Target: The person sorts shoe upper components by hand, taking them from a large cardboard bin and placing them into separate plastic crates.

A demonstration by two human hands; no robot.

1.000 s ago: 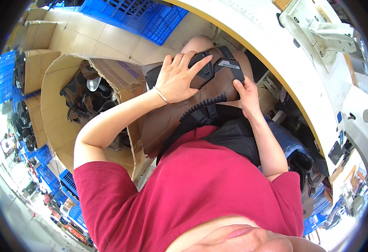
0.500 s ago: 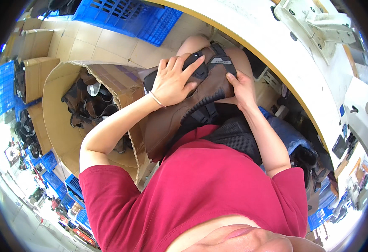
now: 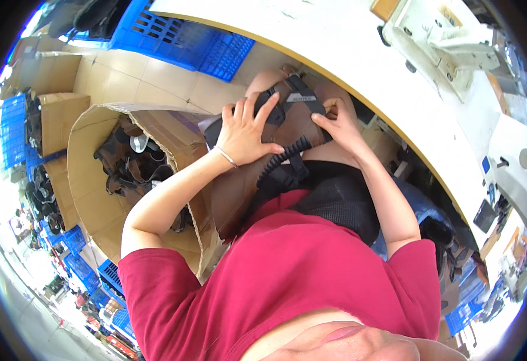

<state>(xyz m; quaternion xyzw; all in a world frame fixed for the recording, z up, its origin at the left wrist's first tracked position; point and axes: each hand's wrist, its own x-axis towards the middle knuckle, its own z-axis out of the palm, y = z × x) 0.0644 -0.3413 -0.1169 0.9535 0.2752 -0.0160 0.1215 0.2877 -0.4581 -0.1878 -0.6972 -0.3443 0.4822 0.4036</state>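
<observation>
Across my lap lies a brown and black shoe upper (image 3: 296,120), with a black strap, a pale printed label and a ribbed black edge. My left hand (image 3: 245,129) lies on its left side, fingers spread and thumb stretched out beside the ribbed edge. At the upper's right edge, my right hand (image 3: 340,127) pinches the material between thumb and curled fingers. More brown material (image 3: 233,195) extends below my left forearm; whether it is part of the same piece I cannot tell.
Left of my lap an open cardboard box (image 3: 98,204) holds several brown and black pieces (image 3: 140,174). A white table (image 3: 335,54) with a yellow-brown edge curves past on the right, bearing a metal fixture (image 3: 432,51). Blue plastic crates (image 3: 179,45) stand beyond.
The upper has shifted slightly down and its ribbed edge has turned. My right hand's fingers have curled round at its edge. My left thumb has moved down toward the ribbed edge.
</observation>
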